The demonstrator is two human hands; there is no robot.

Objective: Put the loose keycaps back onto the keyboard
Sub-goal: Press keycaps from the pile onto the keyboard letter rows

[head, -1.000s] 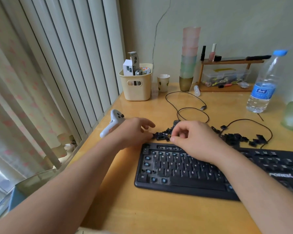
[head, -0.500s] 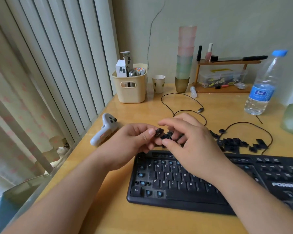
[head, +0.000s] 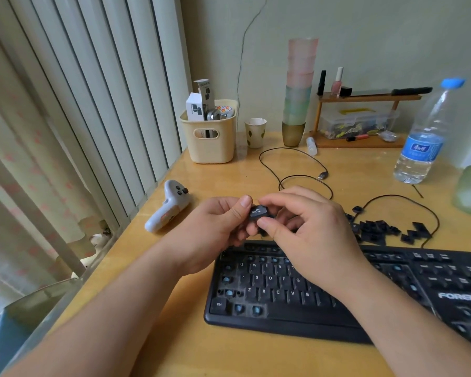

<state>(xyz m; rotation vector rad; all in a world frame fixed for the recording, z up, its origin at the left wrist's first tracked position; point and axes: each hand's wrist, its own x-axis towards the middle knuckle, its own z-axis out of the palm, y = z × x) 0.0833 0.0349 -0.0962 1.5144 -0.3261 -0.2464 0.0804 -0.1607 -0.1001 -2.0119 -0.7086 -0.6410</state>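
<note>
A black Tab keycap (head: 258,212) is held in the air above the keyboard's far left corner, its legend facing up. My left hand (head: 218,227) pinches its left side with thumb and fingers. My right hand (head: 305,229) pinches its right side between thumb and forefinger. The black keyboard (head: 337,292) lies on the wooden desk with several bare blue switch stems along its left column and top row. A pile of several loose black keycaps (head: 378,229) lies beyond the keyboard, partly hidden by my right hand.
A white game controller (head: 169,205) lies left of my hands. A thin black cable (head: 291,170) loops behind them. At the back stand a cream basket (head: 210,140), a small cup (head: 255,132), stacked tumblers (head: 299,91), a wooden shelf (head: 365,121) and a water bottle (head: 424,137).
Both hands have lifted a keycap off the pile and brought it up between them, turning it legend-up. The view has shifted slightly to the left.
</note>
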